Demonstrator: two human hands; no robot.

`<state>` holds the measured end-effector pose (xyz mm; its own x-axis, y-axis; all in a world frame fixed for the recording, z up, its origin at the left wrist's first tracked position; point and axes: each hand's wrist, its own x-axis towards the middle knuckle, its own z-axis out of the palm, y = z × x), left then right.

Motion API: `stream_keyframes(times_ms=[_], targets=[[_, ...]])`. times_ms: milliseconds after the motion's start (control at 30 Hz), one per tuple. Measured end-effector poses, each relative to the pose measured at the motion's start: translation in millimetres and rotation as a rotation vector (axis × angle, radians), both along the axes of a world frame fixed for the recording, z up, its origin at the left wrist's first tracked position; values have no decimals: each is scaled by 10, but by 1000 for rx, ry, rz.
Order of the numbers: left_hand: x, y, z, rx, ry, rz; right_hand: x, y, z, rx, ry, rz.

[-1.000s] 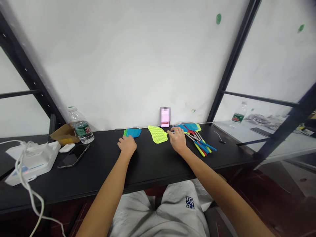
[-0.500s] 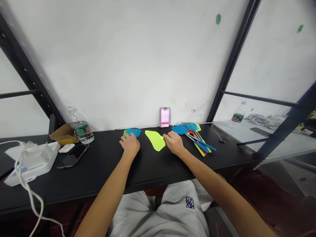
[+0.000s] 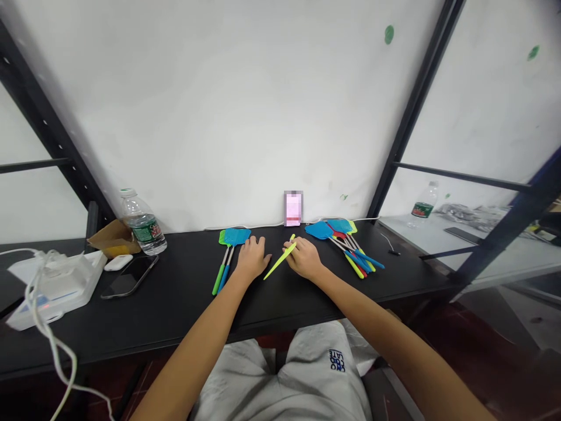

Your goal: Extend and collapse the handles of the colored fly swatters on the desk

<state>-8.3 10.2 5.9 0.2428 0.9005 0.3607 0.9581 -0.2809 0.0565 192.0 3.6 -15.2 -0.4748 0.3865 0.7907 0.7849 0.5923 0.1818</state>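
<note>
In the head view, my right hand (image 3: 304,257) is closed on a yellow-green fly swatter (image 3: 279,262), whose head is turned nearly edge-on and slants down to the left. Most of its handle is hidden by the hand. My left hand (image 3: 251,257) is open just left of that swatter, fingers apart and thumb toward it, with nothing visible in it. Beside the left hand lie a blue fly swatter (image 3: 237,237) and a green fly swatter (image 3: 217,280), handles toward me. Several blue, red and yellow swatters (image 3: 319,230) lie in a pile to the right.
A phone (image 3: 293,209) with a blurred screen leans on the back wall. On the left stand a water bottle (image 3: 146,225), a cardboard box (image 3: 114,240), a dark phone (image 3: 130,277), a white case (image 3: 118,262) and a white power strip (image 3: 61,286) with cables. Black posts frame the desk.
The yellow-green swatter has turned from flat to nearly edge-on in my right hand. My left hand has moved right, off the blue and green swatters, uncovering their handles.
</note>
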Motion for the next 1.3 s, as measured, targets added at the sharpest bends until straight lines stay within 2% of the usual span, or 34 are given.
stream_keyframes(times_ms=[233,400,533,667,767,1000,1167,1300], targets=[[0,11,-43,8,-5,-65,-7,-19,3,-27,16,60],[-5,22,-68,33,-4,-94,-16,-87,53,-41,123,92],[2,-1,-28,20,-15,-132,-28,-105,8,-68,206,88],[5,-15,-1,-3,-4,-206,-44,-53,-65,-128,485,-9],[6,-5,-26,-32,21,-245,-26,6,-56,-215,722,-72],[7,18,-78,-16,-30,-282,99,144,-10,-252,1064,-166],[42,-13,-63,27,-72,-335,161,214,-37,-443,1088,-277],[101,-67,-20,70,-107,-385,155,283,-100,-615,1095,-201]])
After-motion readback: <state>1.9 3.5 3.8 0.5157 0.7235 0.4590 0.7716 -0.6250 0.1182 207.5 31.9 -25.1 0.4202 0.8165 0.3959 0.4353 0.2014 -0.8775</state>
